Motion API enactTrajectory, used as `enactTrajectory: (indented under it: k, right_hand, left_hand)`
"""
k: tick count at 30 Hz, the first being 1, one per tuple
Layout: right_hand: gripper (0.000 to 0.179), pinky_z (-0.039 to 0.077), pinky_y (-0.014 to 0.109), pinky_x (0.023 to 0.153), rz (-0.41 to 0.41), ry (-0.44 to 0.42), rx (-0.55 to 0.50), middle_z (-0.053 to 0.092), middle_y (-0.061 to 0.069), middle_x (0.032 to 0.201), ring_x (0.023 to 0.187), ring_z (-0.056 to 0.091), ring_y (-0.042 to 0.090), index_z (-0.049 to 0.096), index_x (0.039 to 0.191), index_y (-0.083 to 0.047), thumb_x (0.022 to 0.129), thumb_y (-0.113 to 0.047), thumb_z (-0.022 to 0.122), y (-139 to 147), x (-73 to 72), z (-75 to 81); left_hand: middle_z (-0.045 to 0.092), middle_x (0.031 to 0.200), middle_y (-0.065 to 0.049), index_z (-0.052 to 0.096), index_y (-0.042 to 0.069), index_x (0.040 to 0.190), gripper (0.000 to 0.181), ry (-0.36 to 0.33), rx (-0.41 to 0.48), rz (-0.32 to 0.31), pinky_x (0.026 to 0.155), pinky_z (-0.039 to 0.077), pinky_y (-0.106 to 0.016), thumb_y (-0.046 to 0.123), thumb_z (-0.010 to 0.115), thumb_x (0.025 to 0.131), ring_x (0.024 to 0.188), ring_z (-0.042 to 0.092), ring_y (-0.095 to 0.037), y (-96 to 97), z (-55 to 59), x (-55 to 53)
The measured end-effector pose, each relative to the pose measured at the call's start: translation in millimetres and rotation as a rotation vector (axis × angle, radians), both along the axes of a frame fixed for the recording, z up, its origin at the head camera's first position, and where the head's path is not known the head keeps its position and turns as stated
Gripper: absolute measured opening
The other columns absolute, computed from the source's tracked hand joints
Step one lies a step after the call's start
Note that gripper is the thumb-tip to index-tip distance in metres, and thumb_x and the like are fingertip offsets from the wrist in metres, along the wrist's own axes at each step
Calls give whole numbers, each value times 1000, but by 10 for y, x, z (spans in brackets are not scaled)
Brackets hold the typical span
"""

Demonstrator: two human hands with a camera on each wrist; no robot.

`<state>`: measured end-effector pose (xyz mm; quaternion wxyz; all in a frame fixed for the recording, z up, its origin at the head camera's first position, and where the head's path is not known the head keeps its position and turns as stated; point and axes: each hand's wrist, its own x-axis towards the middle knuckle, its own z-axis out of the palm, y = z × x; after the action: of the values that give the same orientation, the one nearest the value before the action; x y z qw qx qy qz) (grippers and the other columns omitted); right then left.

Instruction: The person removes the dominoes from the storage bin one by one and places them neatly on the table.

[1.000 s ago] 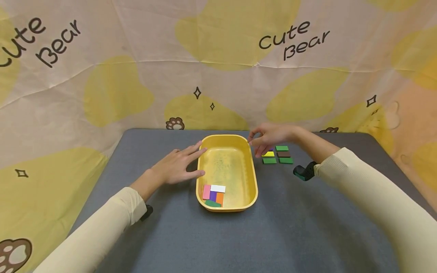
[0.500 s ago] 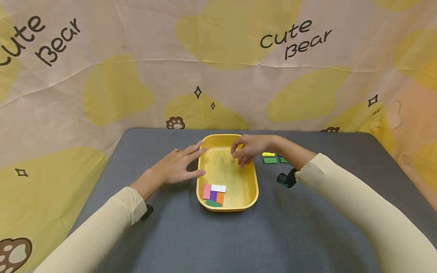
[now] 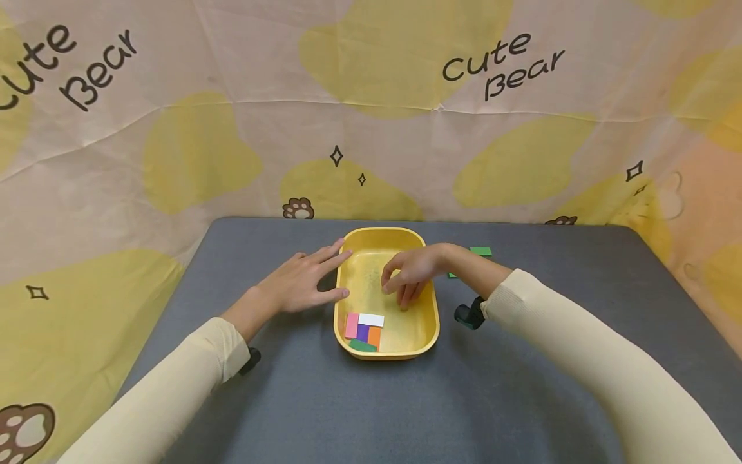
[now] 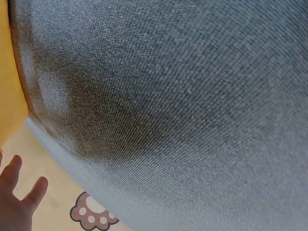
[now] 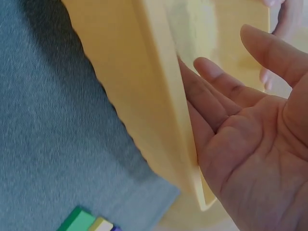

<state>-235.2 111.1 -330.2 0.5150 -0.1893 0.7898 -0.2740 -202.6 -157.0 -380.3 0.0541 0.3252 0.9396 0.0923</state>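
Resting at the left rim of the yellow tray [image 3: 400,355], left of the frame's centre, my left hand [image 3: 304,281] has its fingers spread and pinches nothing that I can see. Lower and to the right, in the tray's lower left corner, five blocks lie close together: pink [image 3: 351,325], white [image 3: 371,320], purple [image 3: 362,333], orange [image 3: 374,337] and dark green [image 3: 362,346]. Neither hand touches them. My right hand [image 3: 413,274] reaches inside the tray's right side, above and to the right of those five. Its fingers are loosely bent; in the right wrist view the thumb stands apart, with no block between. Further right, on the bench [image 3: 290,406], a bright green block [image 3: 481,251] shows behind my forearm; how many others the forearm hides, I cannot tell. I judge the work is partway, since blocks lie in both places. Which group is finished is not certain, but my unloaded right hand suggests that the five in the tray are the ones left.
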Motion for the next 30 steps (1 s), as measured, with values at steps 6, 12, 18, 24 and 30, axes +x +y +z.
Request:
enactTrajectory:
  k: [6, 12, 18, 24, 30]
  right_hand:
    - [30, 54, 37, 90, 16, -33, 7, 72, 20, 103, 98, 72, 30, 53, 126, -4, 103, -24, 54, -96, 40, -58]
    - [32, 55, 39, 88, 21, -62, 9, 72, 22, 102, 95, 73, 30, 51, 132, 0, 106, -17, 47, -185, 66, -96]
    - [31, 54, 40, 88, 26, -65, 22, 73, 20, 99, 92, 73, 29, 55, 132, 0, 106, -15, 47, -242, 62, -144]
    - [33, 54, 39, 90, 36, -35, 6, 72, 18, 97, 92, 73, 28, 57, 132, 1, 105, -17, 49, -290, 79, -127]
    - [32, 55, 37, 88, 61, 13, 4, 72, 16, 96, 94, 72, 29, 61, 128, 0, 104, -20, 52, -323, 84, -123]
  left_hand:
    - [17, 165, -4, 23, 25, 160, 82, -9, 2, 7, 109, 32, -55, 70, 43, 94, 145, 34, -26, 0, 1, 3]
    - [16, 165, -4, 23, 25, 160, 82, 1, 1, -1, 108, 33, -55, 70, 42, 94, 145, 34, -26, -7, -2, -1]
    - [16, 166, -4, 24, 24, 160, 82, 5, 5, -9, 108, 33, -54, 70, 41, 94, 145, 35, -25, -9, -6, -5]
    - [15, 166, -4, 23, 24, 160, 82, -6, 5, -4, 108, 34, -54, 71, 41, 94, 145, 35, -25, -10, -2, -4]
    - [16, 166, -4, 24, 24, 160, 82, -3, 8, -6, 108, 34, -55, 71, 41, 94, 145, 35, -26, -13, -11, -5]
